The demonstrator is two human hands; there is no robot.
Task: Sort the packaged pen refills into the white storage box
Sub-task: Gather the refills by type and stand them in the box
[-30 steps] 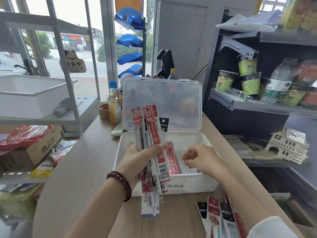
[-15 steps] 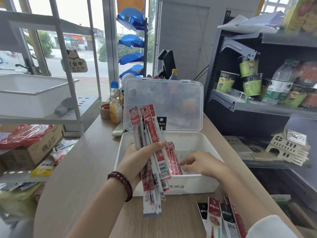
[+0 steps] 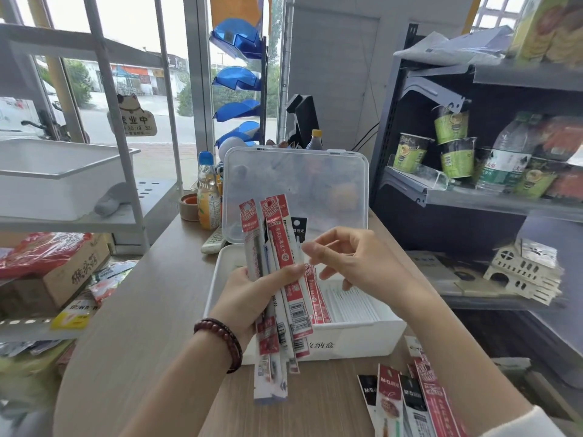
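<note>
My left hand (image 3: pixel 249 294) grips an upright fan of several packaged pen refills (image 3: pixel 277 247), red, white and black, held over the front left of the white storage box (image 3: pixel 356 340). The box stands open on the wooden counter, its clear lid (image 3: pixel 315 184) tilted up behind. A few red refill packs (image 3: pixel 318 298) lie inside at the left, white ones beside them. My right hand (image 3: pixel 350 263) hovers above the box with fingers loosely spread, its fingertips close to the fan's right edge, holding nothing. More refill packs (image 3: pixel 410 402) lie on the counter at the front right.
A drink bottle (image 3: pixel 206 197), a tape roll (image 3: pixel 188 206) and a remote (image 3: pixel 214 239) sit left of the lid. A dark shelf with cups and bottles (image 3: pixel 457 152) stands at the right, a white rack with a tray (image 3: pixel 60 171) at the left.
My right hand has lifted out of the box, empty, and come up toward the fan of refills in my left hand. The left hand stayed nearly still.
</note>
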